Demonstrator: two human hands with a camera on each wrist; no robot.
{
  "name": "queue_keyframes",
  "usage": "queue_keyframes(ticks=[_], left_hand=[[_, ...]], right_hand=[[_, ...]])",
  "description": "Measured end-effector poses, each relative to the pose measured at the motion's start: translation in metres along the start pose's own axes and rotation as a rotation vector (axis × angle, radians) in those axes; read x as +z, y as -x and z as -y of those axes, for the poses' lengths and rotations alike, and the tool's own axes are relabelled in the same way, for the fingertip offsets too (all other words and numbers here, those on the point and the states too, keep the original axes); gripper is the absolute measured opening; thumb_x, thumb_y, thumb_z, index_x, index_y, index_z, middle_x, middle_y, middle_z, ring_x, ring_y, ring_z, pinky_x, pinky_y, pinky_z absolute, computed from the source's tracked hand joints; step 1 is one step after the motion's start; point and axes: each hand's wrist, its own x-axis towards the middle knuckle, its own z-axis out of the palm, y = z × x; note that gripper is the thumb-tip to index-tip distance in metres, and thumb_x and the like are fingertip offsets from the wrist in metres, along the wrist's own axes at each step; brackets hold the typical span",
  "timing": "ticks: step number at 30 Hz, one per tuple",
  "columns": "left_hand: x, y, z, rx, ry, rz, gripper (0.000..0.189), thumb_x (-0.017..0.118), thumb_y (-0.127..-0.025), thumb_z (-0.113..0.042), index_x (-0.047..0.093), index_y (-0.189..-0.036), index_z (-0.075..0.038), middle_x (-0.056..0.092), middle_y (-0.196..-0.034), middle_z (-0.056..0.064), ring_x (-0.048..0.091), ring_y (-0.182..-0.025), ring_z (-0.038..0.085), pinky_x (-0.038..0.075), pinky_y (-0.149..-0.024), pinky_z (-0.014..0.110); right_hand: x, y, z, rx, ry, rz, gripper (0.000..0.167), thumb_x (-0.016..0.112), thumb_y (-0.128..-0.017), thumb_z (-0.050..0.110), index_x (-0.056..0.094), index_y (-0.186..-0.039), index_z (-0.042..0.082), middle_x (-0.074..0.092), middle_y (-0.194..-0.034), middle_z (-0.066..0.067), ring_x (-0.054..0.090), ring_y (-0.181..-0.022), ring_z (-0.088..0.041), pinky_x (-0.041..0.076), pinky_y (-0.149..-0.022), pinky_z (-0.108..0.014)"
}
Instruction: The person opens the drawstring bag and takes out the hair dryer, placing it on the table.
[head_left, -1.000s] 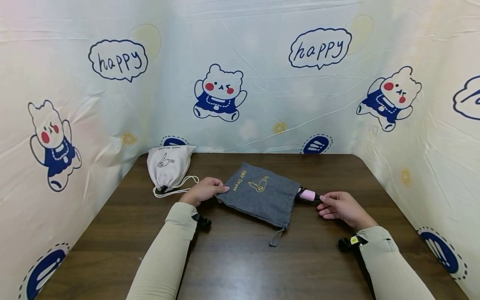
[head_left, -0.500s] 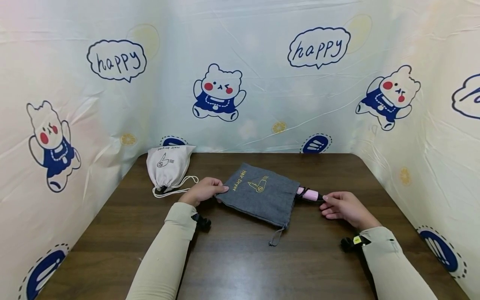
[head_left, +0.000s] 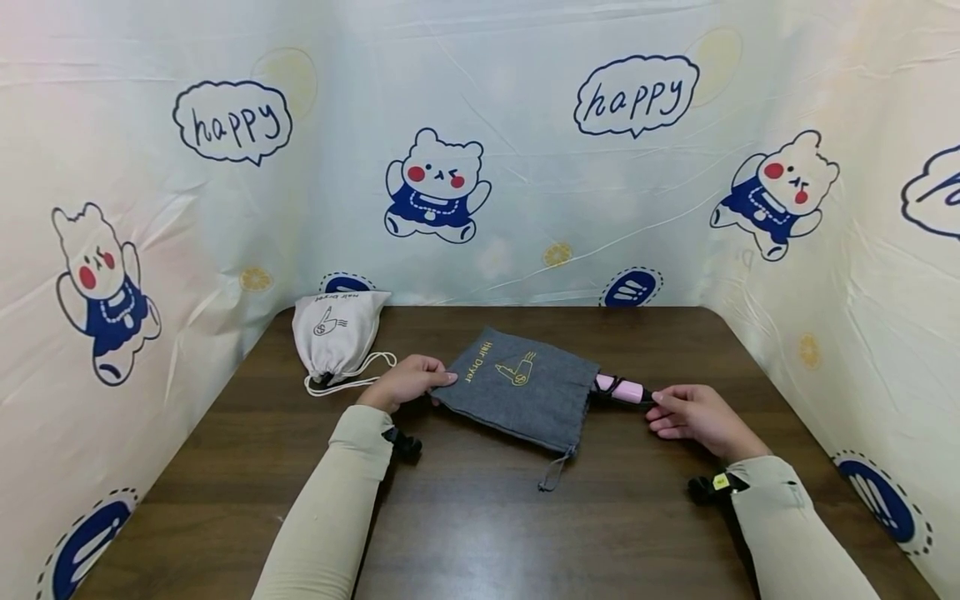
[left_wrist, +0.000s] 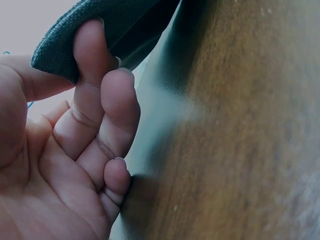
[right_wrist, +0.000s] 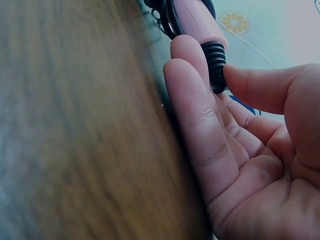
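Observation:
A dark grey fabric drawstring pouch [head_left: 540,375], printed in yellow with "Hair Dryer", lies flat on the table. My left hand [head_left: 408,382] pinches its left corner between thumb and fingers; the left wrist view shows the pouch cloth [left_wrist: 57,50] in that pinch. Out of the pouch's right end sticks a pink appliance handle [head_left: 621,388] wrapped with black cord. The rest of it is hidden inside. My right hand [head_left: 697,418] holds the handle's black ribbed end [right_wrist: 216,62] between thumb and fingers, low over the table.
A white drawstring pouch [head_left: 333,329] with a hair dryer print and white cords [head_left: 360,379] lies at the back left, close to my left hand. The grey pouch's drawstring loop [head_left: 553,475] hangs toward the front. A printed curtain [head_left: 517,208] surrounds the brown table [head_left: 480,533].
My right hand has moved slightly right, drawing more of the pink handle out of the grey pouch. The left hand and the pouch have stayed almost where they were.

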Motion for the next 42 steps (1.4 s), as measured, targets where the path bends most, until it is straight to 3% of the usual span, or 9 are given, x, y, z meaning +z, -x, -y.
queue_keyframes(ticks=[25, 35, 42], left_hand=[[0.000, -0.002, 0.004, 0.019, 0.022, -0.009, 0.037, 0.070, -0.100, -0.029, 0.056, -0.075, -0.007, 0.047, -0.069, -0.001, 0.057, -0.073, 0.020, 0.059, -0.076, 0.039], [-0.001, -0.001, 0.002, 0.011, -0.005, 0.013, 0.039, 0.069, -0.101, -0.032, 0.054, -0.072, -0.010, 0.043, -0.066, -0.002, 0.054, -0.069, 0.023, 0.059, -0.076, 0.038], [-0.001, -0.002, 0.002, 0.013, -0.012, 0.021, 0.039, 0.068, -0.101, -0.032, 0.054, -0.072, -0.009, 0.042, -0.065, -0.002, 0.053, -0.069, 0.025, 0.060, -0.077, 0.038]], right_hand=[[-0.014, 0.006, -0.005, -0.016, 0.024, -0.022, 0.044, 0.059, -0.107, 0.027, 0.054, -0.128, -0.011, 0.076, -0.102, -0.012, 0.077, -0.087, -0.019, 0.062, -0.081, -0.037], [0.001, -0.002, -0.003, 0.022, -0.005, -0.105, 0.066, 0.066, -0.099, 0.052, 0.053, -0.131, -0.005, 0.075, -0.113, -0.018, 0.077, -0.088, -0.022, 0.063, -0.080, -0.038], [0.015, -0.005, 0.003, 0.073, -0.082, -0.229, 0.064, 0.073, -0.090, 0.060, 0.056, -0.115, 0.002, 0.078, -0.095, -0.010, 0.075, -0.074, -0.015, 0.063, -0.072, -0.033]])
